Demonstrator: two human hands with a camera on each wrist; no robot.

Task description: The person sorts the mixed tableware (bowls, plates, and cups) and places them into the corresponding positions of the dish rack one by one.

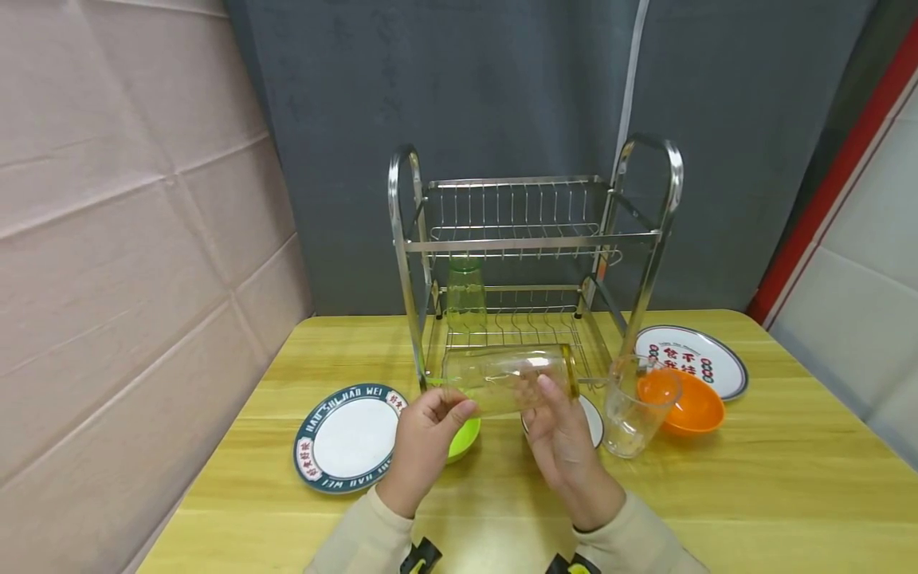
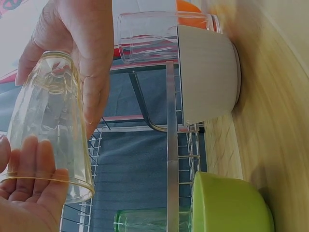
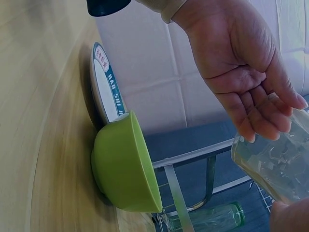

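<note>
**Listener:** What are the hands doing?

**Operator:** I am watching both hands holding one clear glass tumbler (image 1: 508, 379) on its side, above the wooden table (image 1: 753, 494) and just in front of the steel dish rack (image 1: 531, 263). The left hand (image 1: 425, 434) is cupping the tumbler's open rim end, fingers loosely curled around it. The right hand (image 1: 562, 438) is supporting the base end, its fingers lying nearly straight along the glass and its thumb pressing on top.

**Listener:** Is the tumbler touching the table?

**Operator:** No, I am seeing it lifted clear, roughly level, with its amber-tinted base pointing to the right.

**Listener:** What is lying around it?

**Operator:** A green bowl (image 1: 462, 437) is sitting under the left hand, beside a blue-rimmed plate (image 1: 347, 437). Behind the right hand, a white bowl (image 2: 207, 72) is showing in the left wrist view. A second clear cup (image 1: 631, 414) is standing upright to the right, in front of an orange bowl (image 1: 692, 406), which is overlapping a plate with red lettering (image 1: 692, 355). A green cup (image 1: 465, 293) is standing in the rack's lower tier.
</note>
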